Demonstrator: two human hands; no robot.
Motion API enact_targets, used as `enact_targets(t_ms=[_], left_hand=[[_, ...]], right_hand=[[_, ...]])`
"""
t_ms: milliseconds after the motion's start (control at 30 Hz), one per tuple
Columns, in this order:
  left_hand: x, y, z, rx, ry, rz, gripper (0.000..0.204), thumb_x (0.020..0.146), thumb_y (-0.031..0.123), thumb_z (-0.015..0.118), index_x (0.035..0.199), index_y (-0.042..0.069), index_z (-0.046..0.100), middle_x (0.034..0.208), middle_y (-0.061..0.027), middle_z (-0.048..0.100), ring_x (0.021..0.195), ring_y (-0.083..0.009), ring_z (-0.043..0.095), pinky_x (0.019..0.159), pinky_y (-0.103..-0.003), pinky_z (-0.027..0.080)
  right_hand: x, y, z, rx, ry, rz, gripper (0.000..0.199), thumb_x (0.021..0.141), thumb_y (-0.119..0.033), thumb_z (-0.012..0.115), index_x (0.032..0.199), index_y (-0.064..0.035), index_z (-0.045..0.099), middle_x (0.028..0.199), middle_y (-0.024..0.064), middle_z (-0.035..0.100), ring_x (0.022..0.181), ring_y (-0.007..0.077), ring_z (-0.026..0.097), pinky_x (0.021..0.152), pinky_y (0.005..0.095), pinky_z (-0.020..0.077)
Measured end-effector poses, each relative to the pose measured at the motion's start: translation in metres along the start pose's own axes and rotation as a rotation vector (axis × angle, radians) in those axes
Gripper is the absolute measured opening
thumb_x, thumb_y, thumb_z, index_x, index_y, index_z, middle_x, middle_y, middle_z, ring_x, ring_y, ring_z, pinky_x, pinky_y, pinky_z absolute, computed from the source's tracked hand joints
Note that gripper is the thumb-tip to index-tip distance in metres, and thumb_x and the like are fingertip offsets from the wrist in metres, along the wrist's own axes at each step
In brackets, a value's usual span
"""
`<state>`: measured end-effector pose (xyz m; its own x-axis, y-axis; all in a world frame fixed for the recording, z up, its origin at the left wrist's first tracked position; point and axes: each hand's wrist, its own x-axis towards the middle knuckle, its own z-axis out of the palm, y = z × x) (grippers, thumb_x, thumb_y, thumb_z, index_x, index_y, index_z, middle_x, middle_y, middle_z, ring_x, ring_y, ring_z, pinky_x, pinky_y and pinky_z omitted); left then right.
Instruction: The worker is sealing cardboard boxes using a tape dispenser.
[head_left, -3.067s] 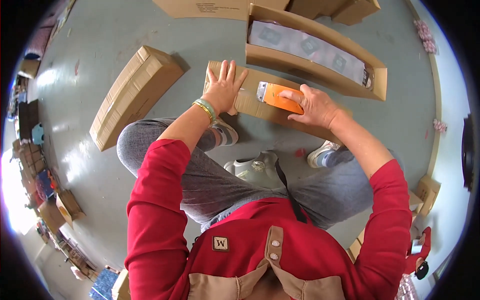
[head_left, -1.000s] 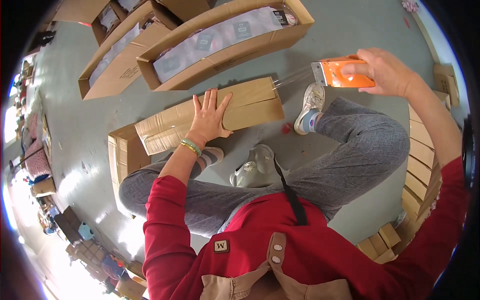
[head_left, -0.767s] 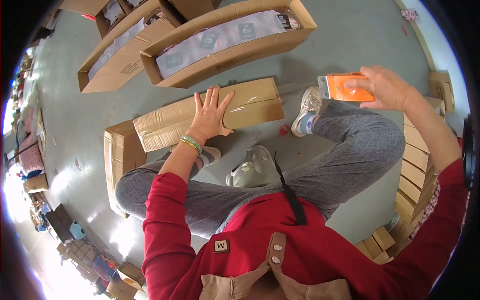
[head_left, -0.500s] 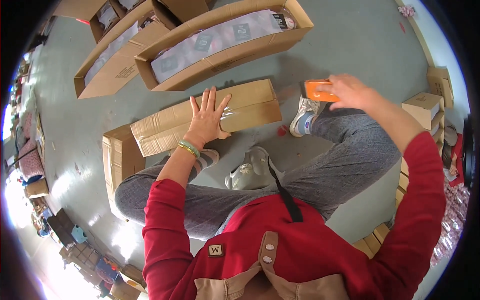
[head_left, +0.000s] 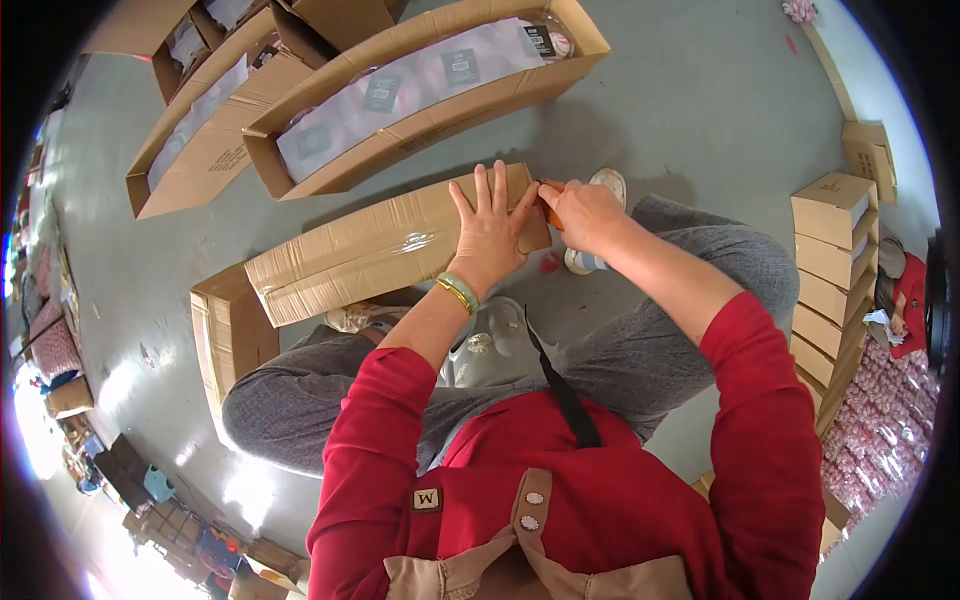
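Note:
A long closed cardboard box [head_left: 370, 240] lies aslant in front of me, with a shiny strip of clear tape along its top. My left hand [head_left: 488, 235] presses flat on the box near its right end, fingers spread, a bangle at the wrist. At that right end my right hand [head_left: 585, 215] is closed around an orange tape dispenser [head_left: 549, 212]. The dispenser touches or nearly touches the box end, and most of it is hidden by my fingers. The left end of the long box overlaps another cardboard box [head_left: 232, 300].
Beyond lie open long cartons [head_left: 430, 100] with wrapped goods inside. Small boxes [head_left: 835, 240] are stacked at the right, beside a heap of pink-and-white packages [head_left: 880, 430] and another person's red sleeve [head_left: 910, 300]. My legs straddle a grey stool [head_left: 490, 340].
My right hand has brought the tape dispenser left and down to the box's right end. My left hand has slid right along the box top, still spread.

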<state>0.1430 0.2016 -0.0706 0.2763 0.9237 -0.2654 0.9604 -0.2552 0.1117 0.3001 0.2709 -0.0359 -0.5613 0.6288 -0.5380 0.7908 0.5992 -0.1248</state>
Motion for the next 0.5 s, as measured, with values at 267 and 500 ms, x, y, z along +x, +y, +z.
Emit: enact_targets(t_ms=[267, 500], left_hand=[[-0.003, -0.002, 0.003, 0.021, 0.049, 0.01, 0.093, 0.063, 0.043, 0.07, 0.145, 0.027, 0.028, 0.148, -0.0253, 0.016, 0.135, -0.048, 0.017, 0.098, -0.073, 0.019], [-0.002, -0.002, 0.004, 0.026, 0.095, 0.011, 0.09, 0.06, 0.04, 0.075, 0.14, 0.036, 0.034, 0.148, -0.0261, 0.015, 0.136, -0.0491, 0.015, 0.096, -0.074, 0.021]], right_hand=[[-0.008, 0.057, -0.021, 0.047, -0.113, -0.013, 0.062, 0.07, -0.023, 0.073, 0.126, -0.0211, 0.045, 0.095, 0.017, 0.06, 0.088, 0.0343, 0.062, 0.076, 0.0438, 0.0505], [-0.014, 0.082, -0.024, -0.003, -0.083, -0.069, 0.068, 0.07, -0.022, 0.073, 0.13, -0.0218, 0.042, 0.089, 0.0128, 0.063, 0.083, 0.0313, 0.064, 0.071, 0.0423, 0.0519]])
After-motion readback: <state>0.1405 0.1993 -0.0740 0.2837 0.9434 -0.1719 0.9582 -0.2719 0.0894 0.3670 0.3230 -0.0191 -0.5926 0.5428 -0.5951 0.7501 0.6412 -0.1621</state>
